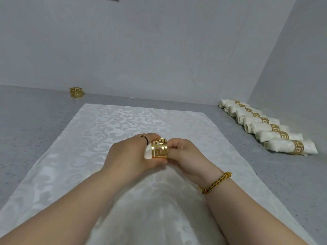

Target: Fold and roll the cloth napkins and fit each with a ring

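Observation:
A gold cut-out napkin ring (159,149) sits around a rolled white napkin (148,153) held above the middle of the table. My left hand (134,154) grips the ring, and the napkin's end pokes out beside it. My right hand (184,154) is curled around the rest of the roll, which it hides. A spare gold ring (76,92) stands at the far left by the wall. Several rolled napkins with gold rings (269,127) lie in a row at the right.
A white damask cloth (109,124) lies spread flat on the grey speckled table (35,124), under my hands. Grey walls (159,50) close the table at the back and right. The finished row runs along the right wall.

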